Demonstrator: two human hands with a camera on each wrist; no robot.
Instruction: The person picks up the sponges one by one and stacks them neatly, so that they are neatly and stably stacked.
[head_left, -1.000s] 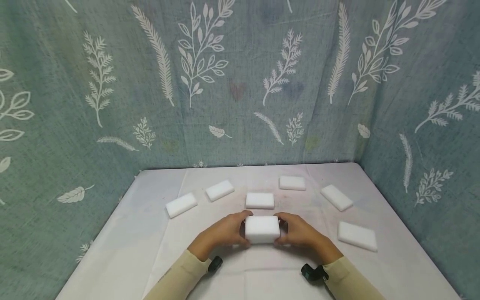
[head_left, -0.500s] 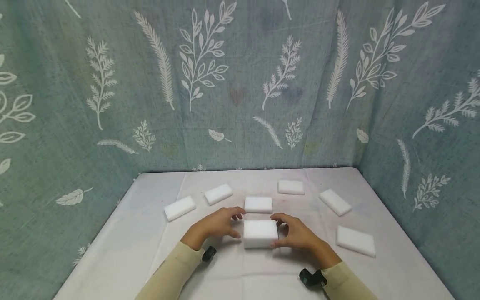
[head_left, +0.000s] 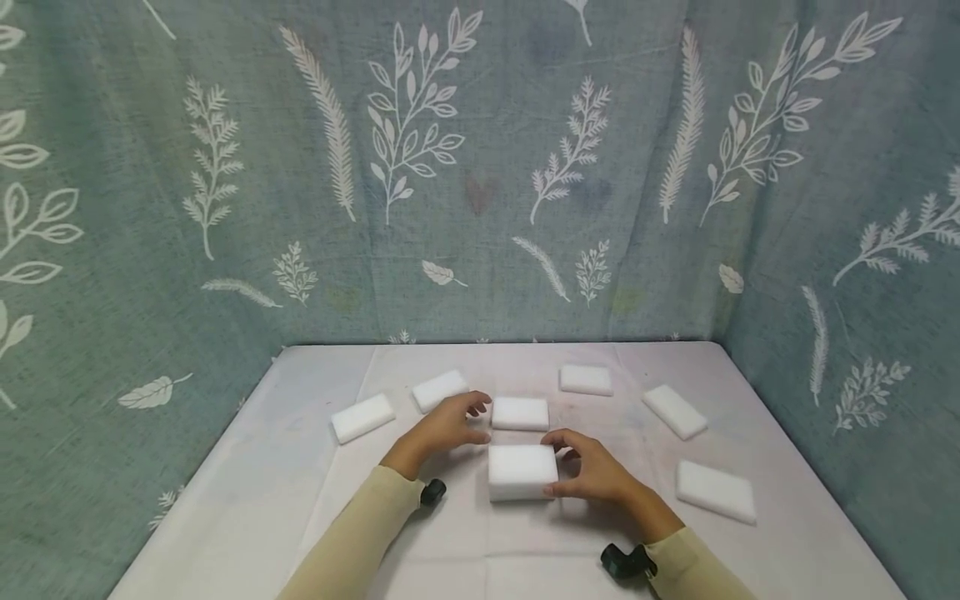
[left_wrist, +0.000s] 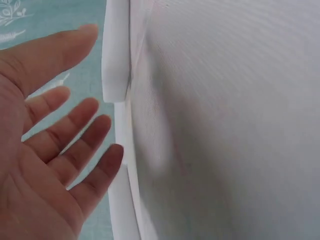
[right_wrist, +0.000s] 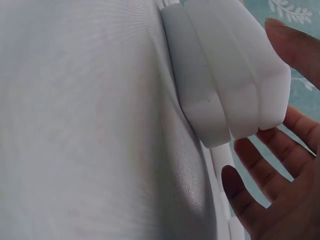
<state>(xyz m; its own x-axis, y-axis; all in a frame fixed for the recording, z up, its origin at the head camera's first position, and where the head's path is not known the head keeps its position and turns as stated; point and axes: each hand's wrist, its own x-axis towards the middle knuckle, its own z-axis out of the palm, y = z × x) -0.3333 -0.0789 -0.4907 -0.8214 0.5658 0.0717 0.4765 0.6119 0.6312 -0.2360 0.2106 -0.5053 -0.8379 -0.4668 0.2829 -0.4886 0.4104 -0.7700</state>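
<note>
Patterned green fabric (head_left: 480,275) fills the back and both sides. Pale surface (head_left: 225,517) below it carries everything. Two beige sleeves (head_left: 360,533), one per arm, come in from the bottom edge.

Left hand (head_left: 445,427): loosely spread, gripping nothing, at the left end of the middle block. Contact unclear. Right hand (head_left: 594,471): curled round the right end of the stack, thumb at the near corner, fingertips toward the far one.

Stack (head_left: 522,471) sits near the surface's middle, between the hands and just in front of the middle block. Right wrist view shows three layers, seams visible. Probably very light, soft, foam-like; squeezes easily, no real breakage risk, may dent or tear if pinched hard. Likely grippy rather than slick, but layers look loose and could shear. Best hold: both short ends, thumb and fingers spanning every layer, gentle pressure.

Middle block (head_left: 521,413) lies flat; likely just as light, so a light pinch on its short ends should do. Five outer blocks (head_left: 716,492), same white type, lie spread around: two left, one far, two right.

Smallest: black wrist devices (head_left: 626,562), one by each cuff.
</note>
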